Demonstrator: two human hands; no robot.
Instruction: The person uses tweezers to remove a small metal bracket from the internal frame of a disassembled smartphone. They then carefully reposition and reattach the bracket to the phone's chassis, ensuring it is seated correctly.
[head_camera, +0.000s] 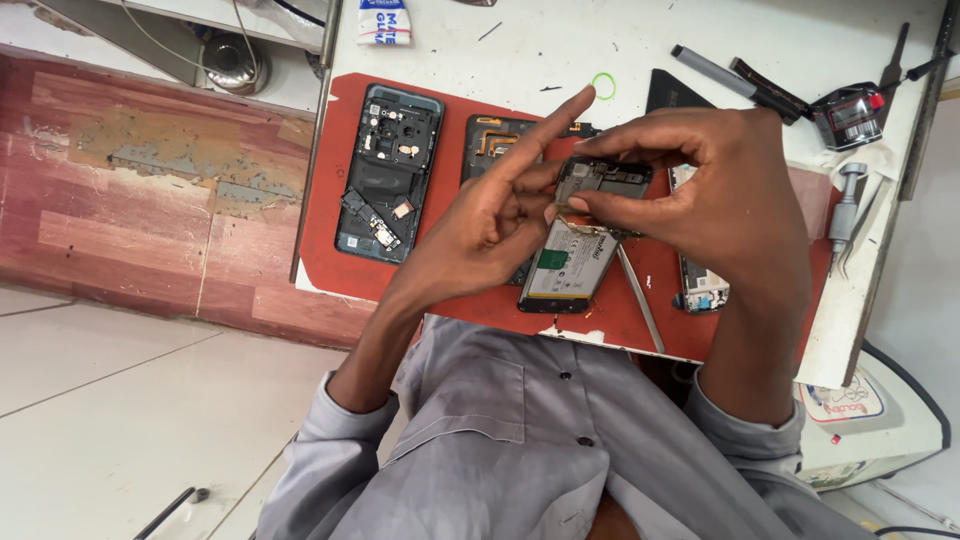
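Grey shirt (520, 440), buttoned down the front and worn by the person, fills the bottom of the view closest to the lens, its sleeves running up to both forearms. Beyond it stands a white workbench (700, 30), and on that lies a red work mat (330, 240) that covers most of the near part of the bench. Over the mat both hands meet on an opened smartphone (578, 245), held tilted just above the surface with its battery and inner boards exposed. The right hand (720, 190) curls over the phone's upper end, thumb and fingertips pinched together on a small part at the top of the battery. The left hand (490, 215) steadies the phone's left edge, its index finger stretched straight out and the other fingers loosely bent against the frame. To the left on the mat lies a second phone body (388, 172), back cover off, well apart from the hands. A metal screwdriver (846, 205) rests at the bench's right edge, near a small black and red device (850, 115). A thin metal pry tool (640, 298) lies on the mat just below the held phone. A small green ring (603, 86) sits on the bare bench past the left fingertip.
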